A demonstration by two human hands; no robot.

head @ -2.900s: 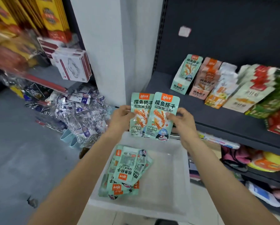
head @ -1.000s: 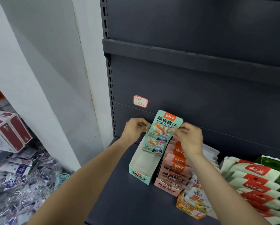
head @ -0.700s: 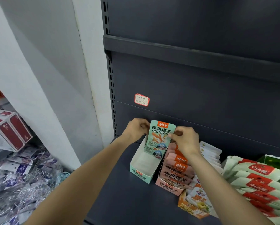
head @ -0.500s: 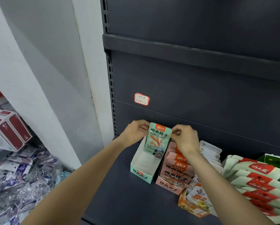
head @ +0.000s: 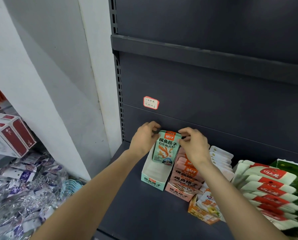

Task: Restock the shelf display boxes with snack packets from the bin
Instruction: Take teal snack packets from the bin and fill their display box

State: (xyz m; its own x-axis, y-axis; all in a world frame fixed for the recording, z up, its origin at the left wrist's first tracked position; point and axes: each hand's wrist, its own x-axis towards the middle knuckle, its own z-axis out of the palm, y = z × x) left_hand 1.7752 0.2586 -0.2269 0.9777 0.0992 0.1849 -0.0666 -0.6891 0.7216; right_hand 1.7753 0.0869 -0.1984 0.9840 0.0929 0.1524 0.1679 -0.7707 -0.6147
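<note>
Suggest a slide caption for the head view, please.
Both hands, left hand and right hand, seat teal snack packets upright at the back of the teal display box.

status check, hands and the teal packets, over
Left hand and right hand pinch the teal snack packets at top corners. Packets upright at back of the teal cardboard display box. Nothing blocking.

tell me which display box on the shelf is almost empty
The teal box at the far left, holding only the teal packets at its back; the pink box beside it looks full.
</note>
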